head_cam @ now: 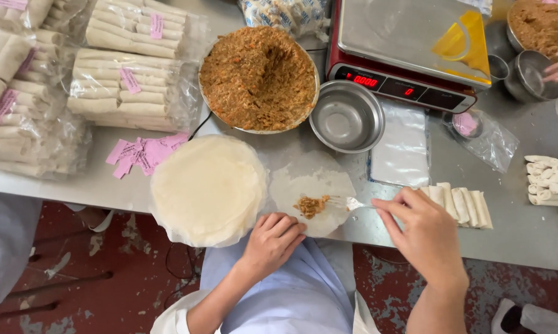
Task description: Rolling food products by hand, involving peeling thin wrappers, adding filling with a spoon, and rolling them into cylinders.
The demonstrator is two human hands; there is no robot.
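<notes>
Wrapper (313, 185) lies thin, pale and round just right of the wrapper stack (207, 188), a brown filling mound (311, 206) on it. Our right hand (424, 232) pinches a fork (347, 202) there; our left hand (272, 238), fingers curled, presses the wrapper's near edge.

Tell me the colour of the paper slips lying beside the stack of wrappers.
Pink. The paper slips show best in the head view.
</notes>
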